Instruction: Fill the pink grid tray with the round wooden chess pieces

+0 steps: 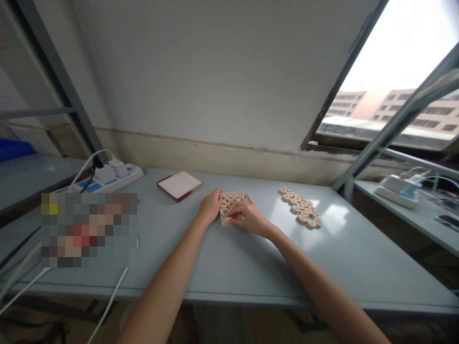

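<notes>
In the middle of the desk lies a small open white box (228, 222) with several round wooden Chinese chess pieces (231, 198) laid flat in rows, their characters facing up. My left hand (211, 206) grips the box by its left side. Over the near part of the box, my right hand (250, 219) has thumb and fingers pinched on a Chinese chess piece (235, 217). The right hand hides some of the pieces beneath it. More loose Chinese chess pieces (301, 208) lie grouped on the desk to the right.
A box lid (180, 185), white inside with a dark red edge, lies back left. A power strip (114, 177) with plugs and cables stands at left, beside a blurred-out patch. The wall bounds the desk (229, 272) behind; metal posts rise at both sides.
</notes>
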The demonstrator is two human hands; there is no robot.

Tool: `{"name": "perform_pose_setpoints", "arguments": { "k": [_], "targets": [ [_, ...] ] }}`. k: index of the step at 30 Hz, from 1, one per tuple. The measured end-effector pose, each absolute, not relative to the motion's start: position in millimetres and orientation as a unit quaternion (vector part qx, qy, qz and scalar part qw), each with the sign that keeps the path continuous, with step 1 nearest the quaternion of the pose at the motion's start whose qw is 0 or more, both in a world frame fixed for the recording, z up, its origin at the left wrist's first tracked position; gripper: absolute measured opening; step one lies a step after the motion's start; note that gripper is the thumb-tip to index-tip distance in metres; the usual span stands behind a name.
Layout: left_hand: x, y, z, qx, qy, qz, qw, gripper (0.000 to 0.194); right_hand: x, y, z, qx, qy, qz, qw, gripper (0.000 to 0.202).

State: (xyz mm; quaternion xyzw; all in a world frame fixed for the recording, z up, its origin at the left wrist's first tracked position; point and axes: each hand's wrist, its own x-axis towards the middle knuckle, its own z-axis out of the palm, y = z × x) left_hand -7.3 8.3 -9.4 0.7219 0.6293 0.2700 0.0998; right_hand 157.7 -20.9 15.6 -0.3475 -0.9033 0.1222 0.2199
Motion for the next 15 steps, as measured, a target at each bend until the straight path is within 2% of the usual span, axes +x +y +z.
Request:
{"name": "perform_pose_setpoints", "arguments": {
  "k": [7,11,15],
  "targets": [
    [-6.9,7.7,-8.8,0.724,0.63,0.265,0.092,0.026,156.7,-14.9,12.0,-0.363,-0.862,0.244,0.257,0.021],
    [-6.5,7.5,-8.8,0.724,0.633,0.261,0.088,0.027,158.2,-12.9,9.8,-0.357,-0.888,0.16,0.242,0.027],
    [-6.5,8.2,-9.5,0.72,0.636,0.261,0.091,0.027,158.0,-15.9,8.7,-0.368,-0.897,0.064,0.238,0.015]
  ]
}}
